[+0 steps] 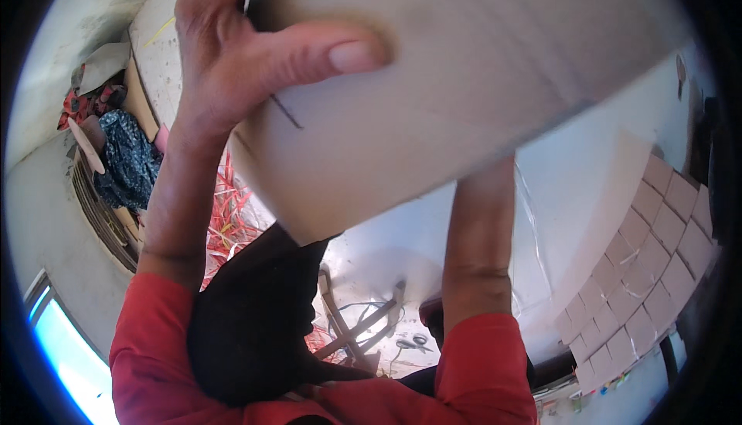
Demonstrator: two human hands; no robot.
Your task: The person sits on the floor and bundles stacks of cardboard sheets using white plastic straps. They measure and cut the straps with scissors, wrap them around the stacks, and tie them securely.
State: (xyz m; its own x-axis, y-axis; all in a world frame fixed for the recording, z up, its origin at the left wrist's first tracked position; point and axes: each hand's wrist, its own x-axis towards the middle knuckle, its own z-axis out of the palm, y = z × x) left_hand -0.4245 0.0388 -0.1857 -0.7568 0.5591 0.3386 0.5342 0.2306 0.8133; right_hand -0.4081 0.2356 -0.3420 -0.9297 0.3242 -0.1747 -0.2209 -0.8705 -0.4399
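Observation:
A large brown cardboard box is held up close in front of me and fills the upper middle of the view. My left hand grips it at its left edge, with the thumb pressed flat on the near face. The other left fingers are mostly hidden behind the edge or cut off by the view. A short dark line marks the cardboard below the thumb. From below, my right forearm reaches up behind the box's lower edge. The box hides my right hand, so its fingers do not show.
Tied stacks of brown cardboard pieces stand on the right. Red plastic strips lie in a heap at left. Scissors lie near crossed slats below. Flat cardboard sheets and a dark patterned cloth are by the left wall.

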